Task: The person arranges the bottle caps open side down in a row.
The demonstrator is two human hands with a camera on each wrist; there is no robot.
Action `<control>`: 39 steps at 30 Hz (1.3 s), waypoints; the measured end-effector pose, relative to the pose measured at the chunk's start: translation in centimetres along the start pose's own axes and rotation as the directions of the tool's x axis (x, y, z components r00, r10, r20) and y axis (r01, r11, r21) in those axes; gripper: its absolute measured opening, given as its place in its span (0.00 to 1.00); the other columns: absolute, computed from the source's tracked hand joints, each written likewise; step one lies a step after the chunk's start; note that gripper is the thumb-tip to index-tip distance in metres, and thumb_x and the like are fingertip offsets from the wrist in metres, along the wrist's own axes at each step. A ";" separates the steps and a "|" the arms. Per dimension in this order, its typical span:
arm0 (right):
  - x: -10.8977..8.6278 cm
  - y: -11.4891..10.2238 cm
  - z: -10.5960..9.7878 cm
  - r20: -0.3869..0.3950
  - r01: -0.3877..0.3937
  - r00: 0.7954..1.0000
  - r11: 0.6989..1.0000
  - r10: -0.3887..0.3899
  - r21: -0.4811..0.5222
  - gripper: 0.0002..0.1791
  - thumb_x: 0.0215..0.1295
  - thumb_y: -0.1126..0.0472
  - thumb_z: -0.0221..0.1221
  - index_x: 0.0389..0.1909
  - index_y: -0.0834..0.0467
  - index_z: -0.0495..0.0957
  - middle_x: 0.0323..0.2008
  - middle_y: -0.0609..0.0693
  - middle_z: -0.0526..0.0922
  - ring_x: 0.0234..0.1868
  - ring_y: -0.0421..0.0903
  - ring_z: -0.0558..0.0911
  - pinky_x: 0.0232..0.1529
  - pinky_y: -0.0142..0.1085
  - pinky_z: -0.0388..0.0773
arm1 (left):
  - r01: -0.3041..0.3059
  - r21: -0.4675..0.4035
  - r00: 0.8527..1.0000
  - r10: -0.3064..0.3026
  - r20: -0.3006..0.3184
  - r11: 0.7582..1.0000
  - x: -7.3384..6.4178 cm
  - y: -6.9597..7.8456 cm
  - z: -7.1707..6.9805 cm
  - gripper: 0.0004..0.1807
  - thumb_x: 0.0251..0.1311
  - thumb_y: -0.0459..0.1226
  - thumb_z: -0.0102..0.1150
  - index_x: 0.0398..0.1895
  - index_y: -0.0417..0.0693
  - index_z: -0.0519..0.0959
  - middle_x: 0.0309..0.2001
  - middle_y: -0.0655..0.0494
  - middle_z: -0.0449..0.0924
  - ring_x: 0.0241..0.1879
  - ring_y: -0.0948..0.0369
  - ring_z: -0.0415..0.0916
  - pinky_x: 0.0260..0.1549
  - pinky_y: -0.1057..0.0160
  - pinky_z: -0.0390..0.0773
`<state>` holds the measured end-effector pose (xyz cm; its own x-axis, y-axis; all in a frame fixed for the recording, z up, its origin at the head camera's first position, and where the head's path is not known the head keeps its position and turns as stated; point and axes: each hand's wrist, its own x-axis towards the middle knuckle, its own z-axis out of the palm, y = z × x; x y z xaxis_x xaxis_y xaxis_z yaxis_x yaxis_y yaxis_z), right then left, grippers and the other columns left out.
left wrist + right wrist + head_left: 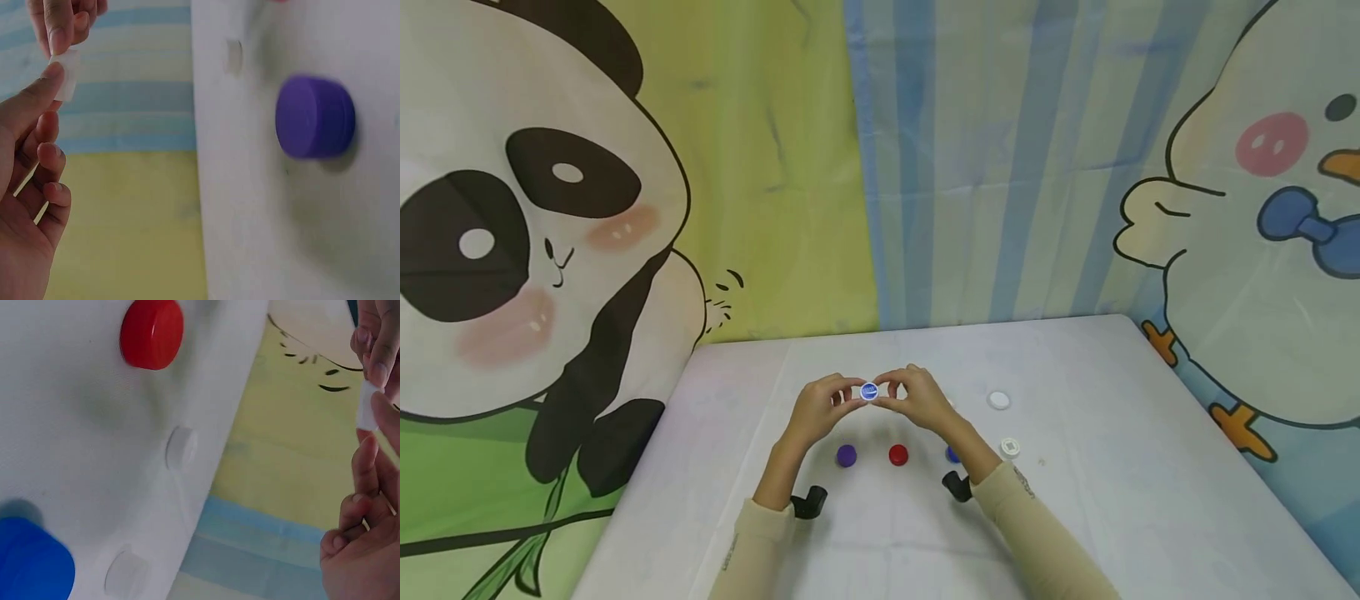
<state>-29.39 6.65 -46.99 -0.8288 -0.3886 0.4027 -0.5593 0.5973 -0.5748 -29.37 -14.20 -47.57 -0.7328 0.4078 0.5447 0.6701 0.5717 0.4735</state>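
A small white bottle cap (868, 391) with blue print on its face is held up above the table. My left hand (822, 410) pinches its left edge between thumb and index finger; my right hand (921, 400) pinches the opposite edge the same way. From the side, in the left wrist view, the white cap (67, 76) shows between both hands' fingertips. Below the hands, on the table, lie a purple cap (846, 456), a red cap (898, 455) and a blue cap (952, 455). The right forearm partly hides the blue one.
White caps lie to the right on the white table (1150, 500): one farther back (999, 400), another nearer (1010, 447). Two white caps, one (182, 449) beyond the red cap, show in the right wrist view. Behind the table hangs a printed curtain (970, 167).
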 end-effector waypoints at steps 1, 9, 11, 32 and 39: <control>0.5 0.1 0.4 0.013 -0.025 1.000 0.999 0.025 -0.023 0.15 0.52 0.48 0.62 0.39 0.51 0.81 0.18 0.38 0.73 0.27 0.40 0.69 0.30 0.32 0.65 | 0.023 0.021 1.000 -0.023 0.021 1.000 0.2 -0.6 0.1 0.14 0.49 0.43 0.64 0.41 0.53 0.81 0.22 0.67 0.71 0.20 0.70 0.65 0.19 0.72 0.68; 2.7 0.9 4.0 0.076 -0.185 0.976 0.959 0.205 -0.213 0.16 0.51 0.49 0.63 0.39 0.52 0.81 0.16 0.41 0.73 0.20 0.38 0.69 0.25 0.30 0.65 | 0.205 0.062 0.962 -0.213 0.169 0.977 0.6 -4.8 1.6 0.14 0.48 0.41 0.65 0.40 0.52 0.82 0.23 0.65 0.73 0.23 0.66 0.68 0.22 0.68 0.69; 3.0 1.0 4.8 0.080 -0.210 0.969 0.948 0.235 -0.241 0.16 0.50 0.50 0.64 0.39 0.53 0.82 0.17 0.42 0.74 0.20 0.38 0.69 0.25 0.31 0.66 | 0.221 0.068 0.955 -0.230 0.188 0.973 0.5 -5.6 2.1 0.13 0.48 0.41 0.65 0.40 0.51 0.82 0.22 0.64 0.73 0.23 0.66 0.68 0.23 0.68 0.69; 3.6 1.0 8.3 0.101 -0.252 0.944 0.881 0.316 -0.400 0.14 0.49 0.51 0.65 0.36 0.52 0.83 0.34 0.46 0.84 0.35 0.47 0.79 0.39 0.39 0.71 | 0.293 0.061 0.929 -0.299 0.219 0.954 -1.2 -7.8 3.4 0.14 0.50 0.39 0.63 0.41 0.48 0.81 0.25 0.61 0.76 0.25 0.65 0.69 0.26 0.67 0.68; 3.8 1.4 8.6 0.108 -0.256 0.942 0.887 0.319 -0.385 0.14 0.49 0.51 0.65 0.36 0.53 0.83 0.34 0.47 0.84 0.36 0.48 0.79 0.39 0.39 0.70 | 0.306 0.057 0.919 -0.310 0.244 0.950 -1.2 -7.6 3.3 0.14 0.52 0.39 0.62 0.43 0.47 0.81 0.26 0.60 0.76 0.25 0.65 0.68 0.25 0.66 0.68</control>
<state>-33.48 0.00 -52.39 -0.9606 -0.2515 0.1187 -0.2773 0.8994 -0.3381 -33.95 -16.70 -54.08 -0.9101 0.3710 0.1849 0.4061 0.7086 0.5770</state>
